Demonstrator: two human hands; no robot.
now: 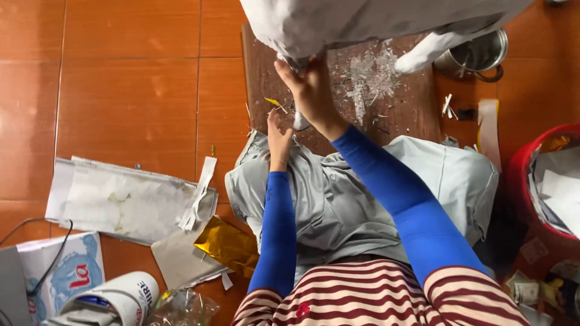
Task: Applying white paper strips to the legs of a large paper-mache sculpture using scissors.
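My right hand (311,90) reaches forward over a dark wooden board (266,72) and grips the lower edge of a large grey-white sheet (362,18) that hangs in from the top. My left hand (279,140) rests just below it at the board's near edge, fingers bent toward a small pale object; whether it holds that object is unclear. White shreds (371,78) lie scattered on the board. Both arms wear blue sleeves. A grey cloth (344,199) covers my lap.
Flattened silver-white packaging (121,199) and a gold foil piece (226,244) lie on the orange tile floor at left. A metal pot (480,54) stands at upper right. A red bucket (519,175) with paper scraps sits at right. Rolled printed wrappers (115,299) lie bottom left.
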